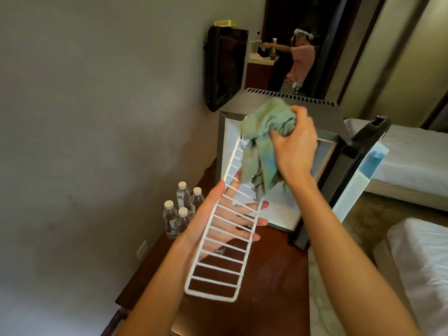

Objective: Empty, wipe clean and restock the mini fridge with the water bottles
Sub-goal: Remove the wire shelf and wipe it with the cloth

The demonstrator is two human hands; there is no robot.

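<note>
My left hand (214, 214) holds the white wire shelf (219, 267) from beneath at centre frame, with the fingers reaching past its right rail. My right hand (294, 144) grips the bunched green cloth (264, 122), which drapes over the shelf's upper half. Behind them the mini fridge (286, 103) stands open, its door (358, 180) swung right. Four water bottles (181, 209) stand left of it, by the table's (266, 275) wall-side edge.

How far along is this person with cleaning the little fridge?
Emptying looks done: four water bottles stand on the table beside the open mini fridge, and its wire shelf is out. Wiping is in hand: the left hand holds the shelf while the right hand holds a green cloth over it. Left: refit the shelf, restock the bottles.
</note>
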